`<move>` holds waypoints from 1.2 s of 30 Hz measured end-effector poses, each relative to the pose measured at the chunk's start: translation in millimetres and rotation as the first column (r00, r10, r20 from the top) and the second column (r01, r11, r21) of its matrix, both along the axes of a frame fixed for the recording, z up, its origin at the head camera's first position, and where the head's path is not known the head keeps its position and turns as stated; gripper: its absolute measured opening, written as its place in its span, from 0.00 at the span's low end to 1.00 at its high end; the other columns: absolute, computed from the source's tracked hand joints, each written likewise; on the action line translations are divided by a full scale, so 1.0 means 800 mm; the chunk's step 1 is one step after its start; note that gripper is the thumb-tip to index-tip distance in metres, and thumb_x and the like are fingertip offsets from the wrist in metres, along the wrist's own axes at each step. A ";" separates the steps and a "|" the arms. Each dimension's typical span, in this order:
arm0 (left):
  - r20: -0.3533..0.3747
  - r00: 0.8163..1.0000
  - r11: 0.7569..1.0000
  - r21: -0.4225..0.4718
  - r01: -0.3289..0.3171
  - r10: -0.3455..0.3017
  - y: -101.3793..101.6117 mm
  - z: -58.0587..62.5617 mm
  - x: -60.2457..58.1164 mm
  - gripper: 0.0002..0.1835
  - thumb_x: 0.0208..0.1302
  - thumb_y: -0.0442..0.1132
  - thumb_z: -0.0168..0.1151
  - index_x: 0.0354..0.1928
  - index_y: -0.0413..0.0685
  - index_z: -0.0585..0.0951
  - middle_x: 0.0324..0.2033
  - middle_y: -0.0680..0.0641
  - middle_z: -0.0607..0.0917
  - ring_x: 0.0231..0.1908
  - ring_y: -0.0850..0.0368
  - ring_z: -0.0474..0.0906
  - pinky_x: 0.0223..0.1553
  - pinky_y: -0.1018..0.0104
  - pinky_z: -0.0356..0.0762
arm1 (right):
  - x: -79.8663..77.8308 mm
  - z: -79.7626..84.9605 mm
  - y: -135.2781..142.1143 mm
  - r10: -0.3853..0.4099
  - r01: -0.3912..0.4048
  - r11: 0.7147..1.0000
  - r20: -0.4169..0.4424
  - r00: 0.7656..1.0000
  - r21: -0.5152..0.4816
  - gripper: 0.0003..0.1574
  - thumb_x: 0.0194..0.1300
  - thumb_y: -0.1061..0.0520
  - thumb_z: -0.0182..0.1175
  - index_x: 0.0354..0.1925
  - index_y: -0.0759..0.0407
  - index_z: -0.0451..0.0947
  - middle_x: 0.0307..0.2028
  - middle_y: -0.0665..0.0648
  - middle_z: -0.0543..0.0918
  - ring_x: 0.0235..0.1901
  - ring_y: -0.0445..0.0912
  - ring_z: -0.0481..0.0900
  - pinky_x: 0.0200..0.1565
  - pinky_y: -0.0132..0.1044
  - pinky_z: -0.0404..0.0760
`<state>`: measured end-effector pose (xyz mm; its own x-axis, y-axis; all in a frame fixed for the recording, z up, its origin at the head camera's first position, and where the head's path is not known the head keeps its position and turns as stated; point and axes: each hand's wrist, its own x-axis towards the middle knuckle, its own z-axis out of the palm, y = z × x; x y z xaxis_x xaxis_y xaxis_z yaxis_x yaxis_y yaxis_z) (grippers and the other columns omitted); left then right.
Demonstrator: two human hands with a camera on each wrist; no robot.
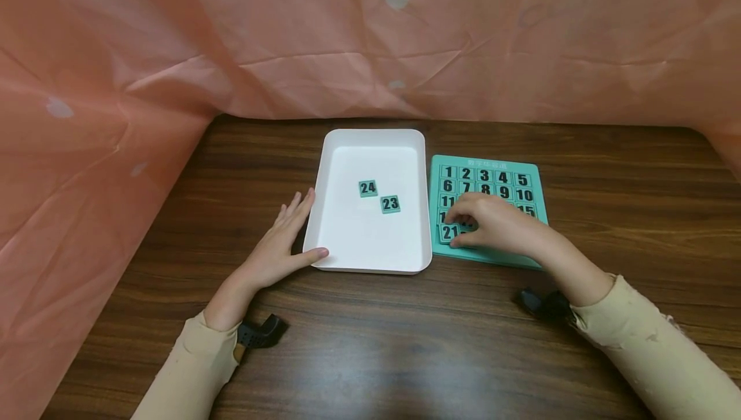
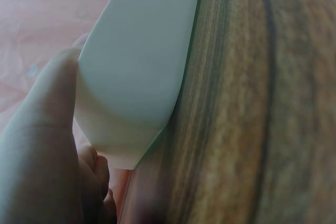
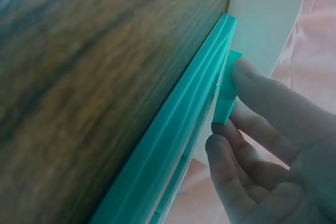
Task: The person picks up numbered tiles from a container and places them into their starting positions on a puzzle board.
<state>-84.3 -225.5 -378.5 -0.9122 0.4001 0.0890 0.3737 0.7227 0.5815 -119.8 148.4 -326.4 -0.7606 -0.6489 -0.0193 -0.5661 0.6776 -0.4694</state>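
My right hand (image 1: 499,224) pinches a small teal number tile (image 1: 448,233) marked 21 between thumb and fingers, over the lower left corner of a teal number puzzle board (image 1: 492,256). In the right wrist view, the same tile (image 3: 226,90) stands slightly raised off the board's face. Rows of numbered tiles fill the upper part of the board; my hand hides several others. At the left side of a white tray (image 1: 370,262), my left hand (image 1: 278,243) is spread with straight fingers, touching the rim. Tiles 24 (image 1: 367,188) and 23 (image 1: 390,204) lie inside the tray.
Tray and board stand side by side on a dark wooden table (image 1: 370,323), with a narrow gap between them. Behind and to the left hangs a pink curtain (image 1: 370,40). A black device (image 1: 263,332) is worn at the left wrist, another (image 1: 541,304) at the right.
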 end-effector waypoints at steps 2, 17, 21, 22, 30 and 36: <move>0.002 1.000 1.000 -0.002 -0.002 0.002 0.000 0.000 0.000 0.52 0.52 0.62 0.61 0.70 0.65 0.39 0.70 0.56 0.43 0.69 0.53 0.35 0.66 0.48 0.35 | 0.000 -0.001 0.000 0.002 -0.002 1.000 0.001 1.000 0.005 0.18 0.46 0.53 0.71 0.37 0.57 0.81 0.35 0.51 0.79 0.33 0.43 0.74 0.35 0.37 0.74; 0.007 1.000 1.000 -0.002 -0.006 0.006 0.000 0.001 0.001 0.52 0.52 0.61 0.61 0.71 0.64 0.39 0.70 0.56 0.43 0.69 0.52 0.34 0.66 0.46 0.35 | 0.000 -0.006 -0.006 -0.008 0.008 1.000 -0.009 1.000 -0.001 0.20 0.43 0.52 0.73 0.35 0.58 0.81 0.34 0.51 0.79 0.32 0.43 0.75 0.34 0.35 0.76; 0.008 1.000 1.000 0.000 -0.008 0.008 0.000 0.001 0.001 0.52 0.52 0.62 0.60 0.70 0.65 0.39 0.70 0.57 0.43 0.69 0.53 0.34 0.66 0.47 0.35 | 0.000 -0.007 -0.006 -0.009 0.009 1.000 -0.009 1.000 -0.005 0.20 0.42 0.52 0.73 0.36 0.57 0.82 0.34 0.51 0.79 0.33 0.43 0.75 0.34 0.36 0.76; 0.008 1.000 1.000 0.001 -0.008 0.008 0.000 0.001 0.002 0.52 0.52 0.62 0.60 0.71 0.65 0.39 0.70 0.57 0.43 0.69 0.53 0.34 0.66 0.47 0.35 | 0.000 -0.007 -0.006 -0.008 0.008 1.000 -0.011 1.000 -0.005 0.20 0.42 0.52 0.73 0.36 0.57 0.82 0.34 0.51 0.79 0.33 0.43 0.75 0.34 0.36 0.76; 0.005 1.000 1.000 0.003 0.004 -0.004 0.000 0.002 0.001 0.52 0.53 0.60 0.61 0.71 0.63 0.39 0.71 0.55 0.43 0.69 0.52 0.35 0.66 0.46 0.35 | 0.000 -0.007 -0.006 -0.005 0.005 1.000 -0.023 1.000 0.000 0.21 0.41 0.52 0.73 0.36 0.58 0.82 0.34 0.51 0.80 0.33 0.42 0.75 0.34 0.36 0.76; 0.004 1.000 1.000 0.005 0.010 -0.010 0.001 0.003 0.001 0.52 0.53 0.60 0.61 0.71 0.61 0.39 0.71 0.54 0.44 0.69 0.51 0.35 0.66 0.46 0.35 | 0.000 -0.007 -0.006 -0.011 0.011 1.000 -0.016 1.000 -0.005 0.20 0.41 0.52 0.73 0.35 0.58 0.81 0.34 0.51 0.80 0.32 0.43 0.76 0.33 0.35 0.77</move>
<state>-83.9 -224.8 -376.2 -0.9086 0.4085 0.0870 0.3781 0.7162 0.5866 -119.8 143.5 -331.6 -0.7676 -0.6409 -0.0035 -0.5665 0.6811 -0.4639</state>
